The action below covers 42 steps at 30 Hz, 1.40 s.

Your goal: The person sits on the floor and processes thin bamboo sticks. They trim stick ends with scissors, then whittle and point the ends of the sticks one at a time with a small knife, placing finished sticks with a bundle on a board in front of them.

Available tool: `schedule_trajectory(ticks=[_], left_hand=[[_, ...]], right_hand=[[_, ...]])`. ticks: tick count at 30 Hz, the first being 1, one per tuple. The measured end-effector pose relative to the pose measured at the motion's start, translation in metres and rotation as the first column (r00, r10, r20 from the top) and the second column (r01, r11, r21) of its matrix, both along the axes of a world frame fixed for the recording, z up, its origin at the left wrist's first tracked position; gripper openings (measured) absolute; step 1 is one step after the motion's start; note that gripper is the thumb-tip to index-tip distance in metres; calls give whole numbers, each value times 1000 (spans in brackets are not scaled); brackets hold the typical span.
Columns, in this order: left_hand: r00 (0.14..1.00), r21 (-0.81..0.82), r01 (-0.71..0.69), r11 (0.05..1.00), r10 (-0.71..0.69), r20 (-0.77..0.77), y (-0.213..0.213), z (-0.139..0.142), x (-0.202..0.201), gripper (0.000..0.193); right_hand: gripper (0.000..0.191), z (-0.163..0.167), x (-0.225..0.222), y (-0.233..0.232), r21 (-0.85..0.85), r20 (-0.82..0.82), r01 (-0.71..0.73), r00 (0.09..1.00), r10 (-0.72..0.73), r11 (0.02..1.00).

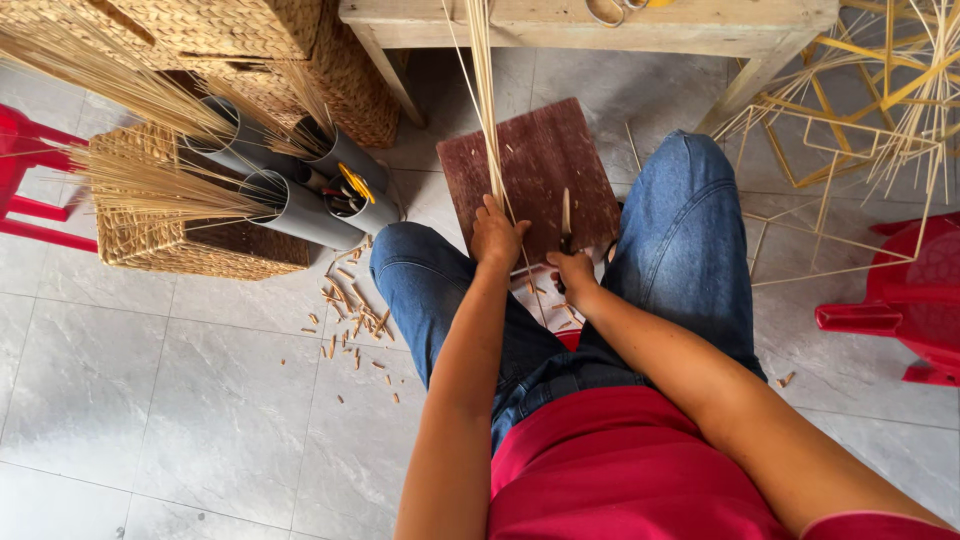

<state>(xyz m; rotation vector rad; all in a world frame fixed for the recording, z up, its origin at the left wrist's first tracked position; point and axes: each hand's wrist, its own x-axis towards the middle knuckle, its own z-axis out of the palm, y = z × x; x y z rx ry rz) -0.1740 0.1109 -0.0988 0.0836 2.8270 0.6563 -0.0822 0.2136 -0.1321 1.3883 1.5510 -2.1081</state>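
Observation:
I sit in blue jeans and a red top, looking down between my knees. My left hand (497, 236) grips a bundle of thin pale bamboo sticks (484, 100) that stands upright on a dark red wooden board (545, 160) on the floor. My right hand (573, 272) holds a small knife (566, 218) by its dark handle, blade pointing up, just right of the sticks. The two hands are a hand's width apart above the board's near edge.
Grey plastic tubes (300, 190) holding sticks and tools lean from a woven basket (160, 240) on the left. Bamboo offcuts (350, 310) litter the tiled floor. A wooden table (600, 25) stands ahead, a bamboo frame (860, 150) and red chair (910, 300) to the right.

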Motion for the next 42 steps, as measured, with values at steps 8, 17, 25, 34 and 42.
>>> schedule_trajectory(ticks=[8,17,25,34,42], left_hand=[[997,-13,43,999,-43,-57,0,-13,4,71],[994,19,-41,999,42,-102,-10,-16,-10,17],[971,224,-116,968,158,-180,-20,-18,-8,28],[874,668,10,744,319,-368,-46,43,29,29],[817,968,116,222,533,-220,-92,116,99,24]], right_hand=[[24,3,33,-12,-76,147,-108,982,118,991],[23,11,61,-6,-200,-14,-477,875,485,855],[33,41,67,17,41,-310,-362,881,357,931],[15,37,68,31,220,-502,-351,759,415,910],[32,84,81,15,147,-521,-558,658,544,817]])
